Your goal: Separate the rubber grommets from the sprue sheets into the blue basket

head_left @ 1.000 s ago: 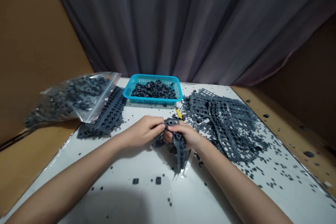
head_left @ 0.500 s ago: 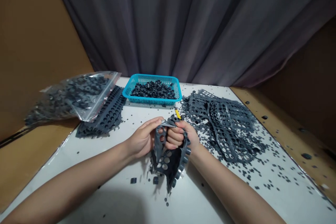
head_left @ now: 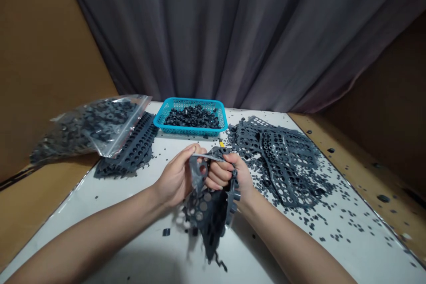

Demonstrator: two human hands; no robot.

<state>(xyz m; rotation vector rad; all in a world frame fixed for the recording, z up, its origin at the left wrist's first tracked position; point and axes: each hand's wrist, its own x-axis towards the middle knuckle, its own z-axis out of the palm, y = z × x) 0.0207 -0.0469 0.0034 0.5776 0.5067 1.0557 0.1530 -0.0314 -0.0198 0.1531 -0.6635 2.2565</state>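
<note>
A dark grey perforated rubber sheet (head_left: 213, 217) hangs folded between my hands, with rows of round holes and some cylindrical bits still standing along its right side. My left hand (head_left: 176, 176) is closed on its upper left edge, thumb on top. The fingers of my right hand (head_left: 229, 173) curl round the upper right part of the same sheet. Between the two hands the top edge is drawn fairly straight. Part of the sheet is hidden behind my right fingers. Under it a small dark cylindrical piece (head_left: 166, 232) lies on the white table (head_left: 140, 253).
A turquoise basket (head_left: 189, 131) of small dark pieces stands at the back. At left, a filled clear zip bag (head_left: 89, 126) leans over stacked perforated sheets (head_left: 136, 146). Punched sheets (head_left: 289, 164) and scattered discs cover the right side. A yellow object (head_left: 222, 144) lies behind my hands.
My left hand has moved slightly left, drawing the sheet's top edge straighter. The sheet's lower end hangs lower and has swung. The view has shifted slightly.
</note>
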